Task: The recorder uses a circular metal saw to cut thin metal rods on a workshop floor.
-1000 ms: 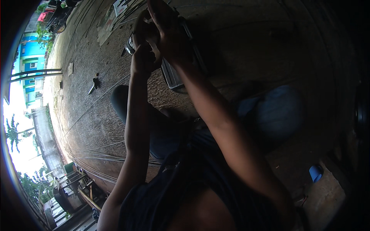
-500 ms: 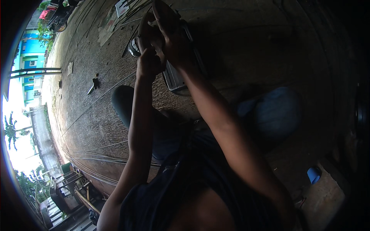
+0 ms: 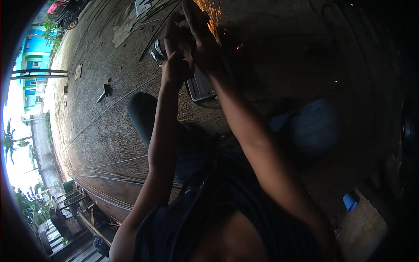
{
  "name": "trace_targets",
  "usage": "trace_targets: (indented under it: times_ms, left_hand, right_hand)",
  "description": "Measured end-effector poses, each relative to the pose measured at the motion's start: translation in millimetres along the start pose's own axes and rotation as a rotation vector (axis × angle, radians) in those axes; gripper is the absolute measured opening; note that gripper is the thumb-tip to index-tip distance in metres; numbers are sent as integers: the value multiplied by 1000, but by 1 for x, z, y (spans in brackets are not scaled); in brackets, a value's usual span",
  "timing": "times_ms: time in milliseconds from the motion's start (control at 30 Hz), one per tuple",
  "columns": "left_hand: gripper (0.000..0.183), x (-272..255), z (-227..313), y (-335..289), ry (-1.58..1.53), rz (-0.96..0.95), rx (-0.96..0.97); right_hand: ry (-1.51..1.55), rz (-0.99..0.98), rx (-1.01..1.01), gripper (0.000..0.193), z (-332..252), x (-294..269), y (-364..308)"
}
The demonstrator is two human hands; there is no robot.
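At the top of the head view stands a cut-off saw (image 3: 173, 40), with a curved handle, a dark blade guard and a flat base. My left hand (image 3: 176, 70) is closed round the lower end of its handle. My right hand (image 3: 208, 56) lies against the saw just below the guard (image 3: 195, 19); its fingers are lost in shadow. A silver-banded motor end (image 3: 158, 50) sticks out on the left. Orange sparks (image 3: 213, 17) spray beyond the guard on its right side. The base (image 3: 201, 92) shows below my hands. What the blade touches is hidden.
Long thin metal rods (image 3: 109, 177) run across the rough floor at the left. A small dark tool (image 3: 104, 93) and a flat scrap (image 3: 78, 71) lie there too. A blue cup (image 3: 350, 201) sits at the lower right. My bent knees (image 3: 142, 113) flank the saw.
Sparks now fly beyond the guard, where none showed before. The saw and both hands have shifted slightly right in view, with both hands still at the saw.
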State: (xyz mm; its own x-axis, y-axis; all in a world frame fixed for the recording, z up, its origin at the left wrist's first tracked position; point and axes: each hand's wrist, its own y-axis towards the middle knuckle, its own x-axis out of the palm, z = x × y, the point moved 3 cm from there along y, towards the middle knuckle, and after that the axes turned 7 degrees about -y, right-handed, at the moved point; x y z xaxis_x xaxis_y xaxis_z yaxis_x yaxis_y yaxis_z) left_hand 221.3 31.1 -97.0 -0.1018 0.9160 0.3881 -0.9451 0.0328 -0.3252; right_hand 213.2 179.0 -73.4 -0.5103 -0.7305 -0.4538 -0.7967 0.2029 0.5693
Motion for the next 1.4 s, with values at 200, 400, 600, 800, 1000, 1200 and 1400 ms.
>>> trace_targets:
  times_ms: [200, 400, 600, 800, 1000, 1200, 1400]
  left_hand:
    - [17, -6, -5, 7, -21, 7, 6]
    - [14, 2, -6, 5, -139, -2, -20]
    - [12, 5, -4, 0, -101, 15, -34]
    - [12, -2, -4, 4, 30, -32, -44]
    - [17, 9, -2, -5, -43, 0, -49]
    - [18, 5, -3, -2, -49, 33, -7]
    - [19, 6, -4, -2, -68, 7, -8]
  right_hand:
    - [54, 38, -31, 59, -4, 0, 3]
    - [89, 61, -45, 58, -4, 0, 4]
    - [120, 78, -59, 58, -6, -3, 3]
    - [110, 55, -40, 61, 0, 4, 3]
    - [108, 21, -10, 65, 7, 7, 0]
    - [34, 139, -105, 57, -7, -4, -2]
    - [28, 18, 6, 73, 7, 7, -3]
